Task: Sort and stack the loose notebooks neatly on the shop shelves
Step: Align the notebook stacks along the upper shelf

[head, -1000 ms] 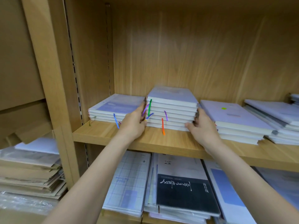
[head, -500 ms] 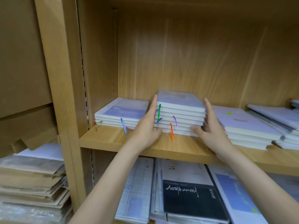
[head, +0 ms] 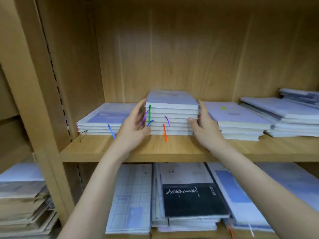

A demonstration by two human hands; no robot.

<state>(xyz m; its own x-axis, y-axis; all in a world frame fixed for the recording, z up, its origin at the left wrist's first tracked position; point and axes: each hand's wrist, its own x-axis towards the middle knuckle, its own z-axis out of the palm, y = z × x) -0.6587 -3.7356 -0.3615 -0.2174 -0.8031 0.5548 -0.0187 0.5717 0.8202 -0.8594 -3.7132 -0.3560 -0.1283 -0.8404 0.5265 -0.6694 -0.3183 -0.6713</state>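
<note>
A stack of several pale lilac notebooks point(head: 172, 116) with coloured ribbon markers sits mid-shelf on the wooden shelf point(head: 172, 150). My left hand point(head: 133, 128) presses flat against the stack's left side, fingers pointing up and thumb at the front lower corner. On the stack's right side lies my right hand point(head: 205, 130), fingers straight along it and thumb touching the front edge. A lower stack of similar notebooks point(head: 101, 119) lies to the left, and another lower stack point(head: 238, 121) to the right.
More notebook piles point(head: 284, 116) fill the shelf's far right. The shelf below holds flat notebooks, among them a black-covered one point(head: 193, 199) and a grid-patterned one point(head: 133, 195). A wooden upright point(head: 34, 100) bounds the left, with paper piles point(head: 22, 200) beyond it.
Both hands have closed in from slightly apart and now press the middle stack's two sides. The view has shifted lower and closer.
</note>
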